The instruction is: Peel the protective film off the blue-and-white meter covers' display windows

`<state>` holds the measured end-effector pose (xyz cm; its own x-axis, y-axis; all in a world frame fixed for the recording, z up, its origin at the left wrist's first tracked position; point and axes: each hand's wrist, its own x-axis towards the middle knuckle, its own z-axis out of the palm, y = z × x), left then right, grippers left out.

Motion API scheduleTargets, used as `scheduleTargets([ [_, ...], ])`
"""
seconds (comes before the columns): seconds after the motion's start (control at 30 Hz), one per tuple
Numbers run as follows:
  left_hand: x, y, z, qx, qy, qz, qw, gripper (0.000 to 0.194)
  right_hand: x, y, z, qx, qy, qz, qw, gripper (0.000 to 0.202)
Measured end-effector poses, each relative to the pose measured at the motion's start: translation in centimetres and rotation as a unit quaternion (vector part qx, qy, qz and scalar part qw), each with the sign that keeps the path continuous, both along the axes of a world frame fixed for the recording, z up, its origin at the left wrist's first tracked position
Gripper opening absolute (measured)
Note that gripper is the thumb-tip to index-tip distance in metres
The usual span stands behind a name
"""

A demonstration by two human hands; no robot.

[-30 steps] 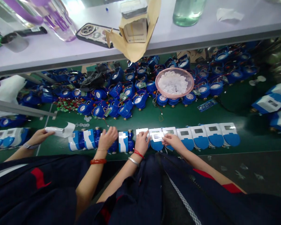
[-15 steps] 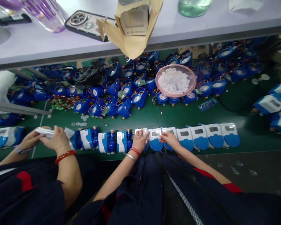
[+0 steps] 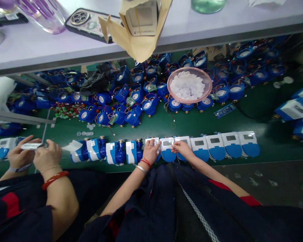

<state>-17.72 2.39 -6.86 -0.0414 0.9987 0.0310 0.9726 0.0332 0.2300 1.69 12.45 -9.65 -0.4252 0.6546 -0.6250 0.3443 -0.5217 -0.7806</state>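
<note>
A row of white-and-blue water meters with small displays stands along the front of the green bench. My left hand (image 3: 152,150) lies over one water meter (image 3: 156,159), its fingers apart and the index finger reaching to the edge of the neighbouring water meter (image 3: 168,154). On that neighbour's right side, my right hand (image 3: 182,148) is closed, thumb and fingertips pinched together at the white top. Whatever is between those fingertips is too small to make out. My right hand partly covers a further water meter (image 3: 184,139).
A co-worker's hands (image 3: 46,154) hold a white part at left. Several meters turned sideways (image 3: 111,153) stand between us. Behind are many blue meter bodies (image 3: 148,105) with wires and a pink bowl (image 3: 189,101) of clear caps. A shelf (image 3: 204,33) overhangs the back.
My hands keep nearly the same places at the meters. The co-worker's hands have shifted left with the white part, uncovering a white sheet on a sideways meter.
</note>
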Motion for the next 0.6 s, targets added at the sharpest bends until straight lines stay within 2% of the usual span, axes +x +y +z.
scheduleTargets([
  [0.6, -0.08, 0.1, -0.22, -0.002, 0.01, -0.021, 1.0, 0.051, -0.67, 0.16, 0.46, -0.025, -0.045, -0.019, 0.999, 0.011],
])
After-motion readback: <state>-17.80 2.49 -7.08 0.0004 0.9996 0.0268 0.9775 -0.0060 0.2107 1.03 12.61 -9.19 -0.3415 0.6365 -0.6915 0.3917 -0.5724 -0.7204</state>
